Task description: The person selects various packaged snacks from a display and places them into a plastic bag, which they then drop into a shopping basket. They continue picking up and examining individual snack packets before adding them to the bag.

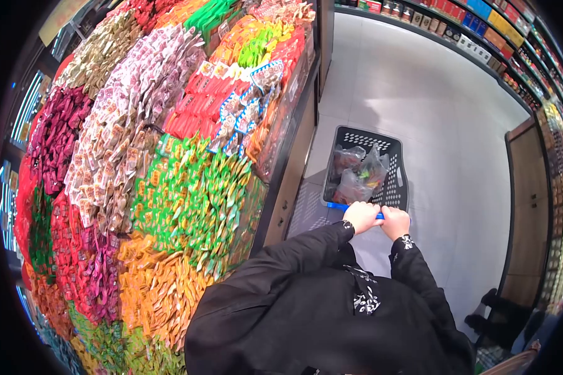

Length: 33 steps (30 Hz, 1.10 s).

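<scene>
Both hands are closed around the blue handle [338, 206] of a dark grey shopping basket or cart [399, 164] with perforated sides. My left hand [361, 217] grips the handle near its middle, and my right hand [395, 222] holds it just beside, at the right end. Inside the basket lie several clear plastic bags [355, 187] with reddish, green and yellow contents that I cannot make out. Black sleeves with white-patterned cuffs cover both arms.
A long display of small wrapped packets [187, 194] in many colours fills the left side. Shelves with boxes and jars [444, 28] curve across the top right. A wooden cabinet [527, 206] stands at the right, and pale floor tiles [444, 112] run between.
</scene>
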### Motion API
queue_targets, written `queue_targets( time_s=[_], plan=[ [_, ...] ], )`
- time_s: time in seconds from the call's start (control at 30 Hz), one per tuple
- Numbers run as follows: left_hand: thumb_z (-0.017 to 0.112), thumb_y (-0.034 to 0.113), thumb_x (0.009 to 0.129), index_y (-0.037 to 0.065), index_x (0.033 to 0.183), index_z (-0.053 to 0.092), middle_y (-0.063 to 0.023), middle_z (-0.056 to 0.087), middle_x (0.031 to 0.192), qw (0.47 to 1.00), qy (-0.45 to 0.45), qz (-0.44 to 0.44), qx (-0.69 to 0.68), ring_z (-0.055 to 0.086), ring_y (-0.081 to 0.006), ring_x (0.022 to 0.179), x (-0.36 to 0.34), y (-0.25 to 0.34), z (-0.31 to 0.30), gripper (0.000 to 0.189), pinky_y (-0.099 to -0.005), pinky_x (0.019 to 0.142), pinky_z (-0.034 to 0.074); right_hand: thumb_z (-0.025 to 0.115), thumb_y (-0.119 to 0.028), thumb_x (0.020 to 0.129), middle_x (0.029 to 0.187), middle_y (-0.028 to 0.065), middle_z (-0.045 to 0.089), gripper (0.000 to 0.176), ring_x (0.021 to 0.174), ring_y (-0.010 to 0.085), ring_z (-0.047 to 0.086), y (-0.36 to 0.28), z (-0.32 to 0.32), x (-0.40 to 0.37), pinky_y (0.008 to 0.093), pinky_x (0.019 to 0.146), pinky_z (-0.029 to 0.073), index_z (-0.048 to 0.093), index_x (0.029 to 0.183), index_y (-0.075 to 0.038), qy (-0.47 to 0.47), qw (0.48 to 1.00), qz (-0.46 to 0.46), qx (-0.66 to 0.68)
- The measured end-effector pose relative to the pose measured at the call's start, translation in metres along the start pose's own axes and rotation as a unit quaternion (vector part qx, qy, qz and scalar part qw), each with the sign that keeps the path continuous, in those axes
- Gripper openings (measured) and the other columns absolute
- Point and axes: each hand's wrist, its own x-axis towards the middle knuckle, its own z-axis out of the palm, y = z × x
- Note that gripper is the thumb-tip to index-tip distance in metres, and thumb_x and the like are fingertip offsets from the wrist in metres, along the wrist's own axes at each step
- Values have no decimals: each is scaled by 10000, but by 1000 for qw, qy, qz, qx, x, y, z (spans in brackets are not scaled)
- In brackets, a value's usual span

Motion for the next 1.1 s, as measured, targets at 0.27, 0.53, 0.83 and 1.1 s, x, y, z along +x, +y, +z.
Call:
queue_targets(
  time_s=[0.27,0.53,0.83,1.1],
  plan=[
    [615,492,751,94,813,570,-88,623,752,1000,-15,-23,15,623,-257,735,117,-57,-19,405,-381,661,469,615,-187,660,641,50,578,139,598,238,602,72,22,116,367,531,467,506,700,-111,-21,999,-32,6],
    [620,509,730,99,811,575,-81,615,730,999,1,-37,19,614,-256,720,219,-106,-32,420,-382,653,457,603,-181,683,688,73,604,139,655,251,620,132,43,213,369,571,482,531,768,-97,-79,997,-21,-2],
    [625,500,738,94,818,575,-92,616,736,999,4,-47,-8,617,-263,723,306,-152,-48,417,-383,657,462,608,-210,708,695,79,616,161,631,253,626,187,53,303,372,569,493,548,799,-92,-110,992,-59,2],
    [571,506,773,55,854,616,-161,646,718,992,-99,-34,-71,642,-329,690,400,-183,-64,460,-428,636,496,616,-182,677,722,93,632,202,667,298,631,250,60,384,413,573,495,595,856,-90,-155,982,-97,41]
  ],
)
